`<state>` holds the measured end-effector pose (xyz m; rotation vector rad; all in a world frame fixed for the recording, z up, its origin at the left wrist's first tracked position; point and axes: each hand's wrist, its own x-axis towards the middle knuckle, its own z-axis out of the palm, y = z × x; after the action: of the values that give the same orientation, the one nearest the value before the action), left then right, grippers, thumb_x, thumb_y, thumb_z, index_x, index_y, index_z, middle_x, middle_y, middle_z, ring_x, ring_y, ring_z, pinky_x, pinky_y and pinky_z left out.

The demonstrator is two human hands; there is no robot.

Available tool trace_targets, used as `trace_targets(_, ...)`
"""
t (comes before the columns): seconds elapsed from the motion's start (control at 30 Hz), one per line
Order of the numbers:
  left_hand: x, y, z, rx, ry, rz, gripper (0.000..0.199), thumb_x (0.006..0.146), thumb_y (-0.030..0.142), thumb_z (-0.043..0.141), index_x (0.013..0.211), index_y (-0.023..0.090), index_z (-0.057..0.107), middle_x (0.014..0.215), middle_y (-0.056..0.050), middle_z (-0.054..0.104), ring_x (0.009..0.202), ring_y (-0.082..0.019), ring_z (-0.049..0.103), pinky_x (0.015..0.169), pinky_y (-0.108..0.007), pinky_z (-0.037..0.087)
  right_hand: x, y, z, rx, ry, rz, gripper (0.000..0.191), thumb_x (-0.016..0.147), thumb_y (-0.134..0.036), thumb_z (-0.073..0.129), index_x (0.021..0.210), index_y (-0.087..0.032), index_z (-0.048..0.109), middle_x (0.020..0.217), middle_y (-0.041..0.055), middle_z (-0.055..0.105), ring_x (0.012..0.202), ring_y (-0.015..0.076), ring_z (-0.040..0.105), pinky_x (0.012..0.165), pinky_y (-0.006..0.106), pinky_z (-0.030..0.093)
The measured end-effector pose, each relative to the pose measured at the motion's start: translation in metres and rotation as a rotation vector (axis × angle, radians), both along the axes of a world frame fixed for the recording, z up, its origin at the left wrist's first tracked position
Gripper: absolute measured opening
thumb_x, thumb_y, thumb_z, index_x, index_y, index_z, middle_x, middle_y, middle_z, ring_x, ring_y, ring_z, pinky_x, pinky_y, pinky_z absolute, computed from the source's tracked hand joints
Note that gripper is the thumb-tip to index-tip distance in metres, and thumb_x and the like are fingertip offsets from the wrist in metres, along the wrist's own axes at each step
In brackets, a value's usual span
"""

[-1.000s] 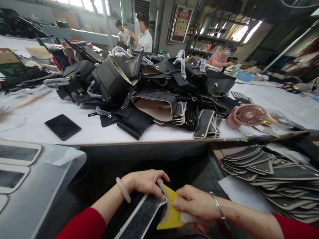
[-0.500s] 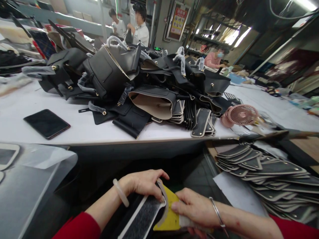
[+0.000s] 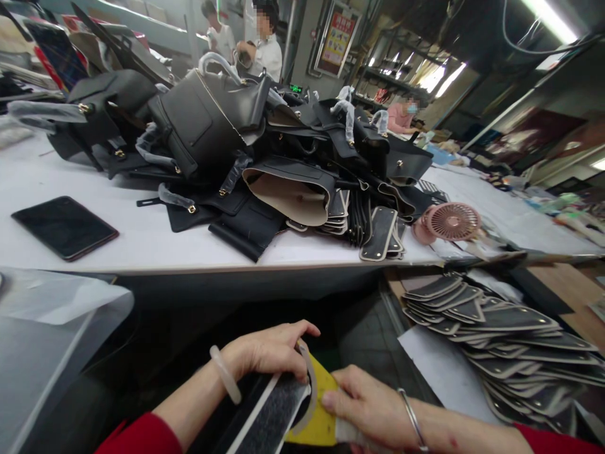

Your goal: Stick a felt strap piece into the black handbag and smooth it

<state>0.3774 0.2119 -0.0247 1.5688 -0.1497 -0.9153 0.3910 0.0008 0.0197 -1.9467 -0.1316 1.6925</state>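
Observation:
In the lower middle of the head view, my left hand is closed on the end of a long black bag panel with pale borders. The panel slants down and out of the frame. My right hand grips a flat yellow piece with a curved, pale edge, thumb on its face. That curved edge lies against the panel's end, close to my left fingers. Part of the yellow piece is hidden behind my right hand, and its exact kind cannot be made out.
Black handbags are heaped on the white table. A dark tablet-like device lies left, a pink fan stands right. Stacked pale-edged panels lie at lower right, a translucent sheet at lower left. People work behind.
The view has shifted slightly, so the table things at the left appear farther left. Both hands keep their grips, with the yellow piece still against the panel's end.

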Motion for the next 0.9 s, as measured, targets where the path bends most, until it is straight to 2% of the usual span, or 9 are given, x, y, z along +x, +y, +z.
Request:
trace_targets(0.1, -0.001, -0.002, -0.004, -0.038, 0.019, 0.029, 0.083, 0.052, 0.016, 0.068, 0.132, 0.018, 0.045, 0.081, 0.002, 0.060, 0.068, -0.016, 0.053, 0.057, -0.026, 0.043, 0.006, -0.002, -0.001, 0.037, 0.034, 0.024, 0.037, 0.088, -0.052, 0.049, 0.092, -0.016, 0.055, 0.047, -0.0043, 0.053, 0.026, 0.0054, 0.035, 0.028, 0.014, 0.033)
trace_targets(0.3, -0.008, -0.001, -0.007, -0.177, 0.085, 0.113, 0.089, 0.047, 0.013, 0.061, 0.132, 0.020, 0.037, 0.097, 0.001, 0.064, 0.062, -0.012, 0.051, 0.046, -0.022, 0.037, 0.007, 0.009, -0.006, 0.117, 0.072, 0.044, 0.038, 0.087, -0.055, 0.050, 0.091, -0.018, 0.054, 0.047, -0.0049, 0.053, 0.025, 0.0059, 0.036, 0.028, 0.013, 0.029)
trace_targets(0.43, -0.019, 0.011, -0.001, -0.261, 0.077, 0.213, 0.077, 0.050, 0.011, 0.059, 0.125, 0.021, 0.043, 0.104, 0.000, 0.066, 0.063, -0.010, 0.052, 0.053, -0.021, 0.040, -0.002, 0.016, -0.010, 0.128, 0.097, 0.020, 0.040, 0.086, -0.057, 0.047, 0.086, -0.018, 0.054, 0.047, -0.0039, 0.053, 0.026, 0.0068, 0.038, 0.028, 0.014, 0.032)
trace_targets(0.5, -0.025, 0.014, 0.004, -0.218, 0.063, 0.246, 0.068, 0.055, 0.016, 0.058, 0.122, 0.020, 0.048, 0.110, -0.003, 0.068, 0.073, -0.013, 0.057, 0.060, -0.023, 0.044, -0.008, 0.017, -0.013, 0.120, 0.078, 0.009, 0.041, 0.086, -0.057, 0.045, 0.081, -0.017, 0.054, 0.047, -0.0033, 0.053, 0.026, 0.0064, 0.038, 0.029, 0.014, 0.031)
trace_targets(0.6, -0.029, 0.012, 0.012, -0.070, 0.010, 0.290, 0.051, 0.066, 0.026, 0.062, 0.116, 0.017, 0.057, 0.112, -0.007, 0.069, 0.089, -0.019, 0.062, 0.071, -0.028, 0.047, -0.020, 0.018, -0.020, 0.122, 0.001, -0.011, 0.047, 0.086, -0.061, 0.043, 0.075, -0.017, 0.055, 0.047, -0.0029, 0.051, 0.029, 0.0057, 0.038, 0.031, 0.014, 0.029)
trace_targets(0.7, -0.029, 0.002, 0.019, 0.082, -0.042, 0.313, 0.048, 0.065, 0.032, 0.070, 0.110, 0.016, 0.063, 0.105, -0.007, 0.071, 0.081, -0.021, 0.063, 0.067, -0.031, 0.047, -0.031, 0.018, -0.028, 0.162, -0.060, -0.043, 0.053, 0.088, -0.065, 0.041, 0.070, -0.017, 0.054, 0.046, -0.0026, 0.050, 0.032, 0.0065, 0.041, 0.034, 0.015, 0.030)
trace_targets(0.8, -0.026, -0.009, 0.024, 0.188, -0.056, 0.324, 0.054, 0.057, 0.028, 0.075, 0.109, 0.016, 0.063, 0.102, -0.006, 0.072, 0.066, -0.018, 0.061, 0.060, -0.030, 0.045, -0.040, 0.018, -0.036, 0.198, -0.078, -0.055, 0.056, 0.089, -0.066, 0.037, 0.066, -0.018, 0.050, 0.045, -0.0019, 0.049, 0.033, 0.0075, 0.042, 0.036, 0.017, 0.030)
trace_targets(0.9, -0.025, -0.015, 0.026, 0.250, -0.033, 0.347, 0.060, 0.053, 0.023, 0.077, 0.110, 0.015, 0.062, 0.102, -0.007, 0.071, 0.068, -0.018, 0.061, 0.059, -0.030, 0.045, -0.048, 0.019, -0.045, 0.233, -0.104, -0.049, 0.061, 0.087, -0.072, 0.033, 0.063, -0.018, 0.048, 0.045, -0.0002, 0.048, 0.034, 0.0090, 0.043, 0.035, 0.019, 0.028)
